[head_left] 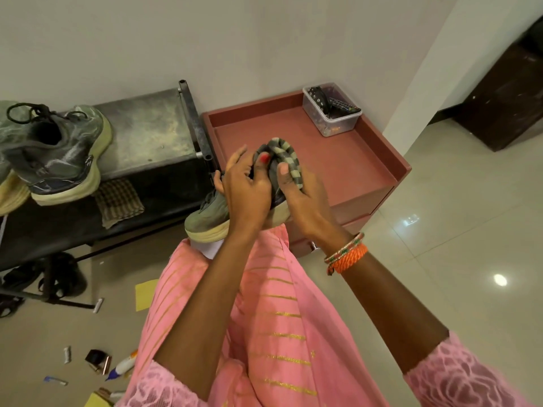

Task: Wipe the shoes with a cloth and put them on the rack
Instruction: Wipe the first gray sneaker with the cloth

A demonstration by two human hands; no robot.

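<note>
A grey-green shoe is held above the pink lap, the left hand in a curled grip on it, the right hand pinching a striped cloth against it. Behind stands a red cabinet; left, a dark metal rack bearing another shoe against the white wall.

Even, fairly bright indoor light. Ceiling lamp glare spots on glossy floor tiles. Soft shadows. Wide-angle bending at edges; slight overall softness.
</note>
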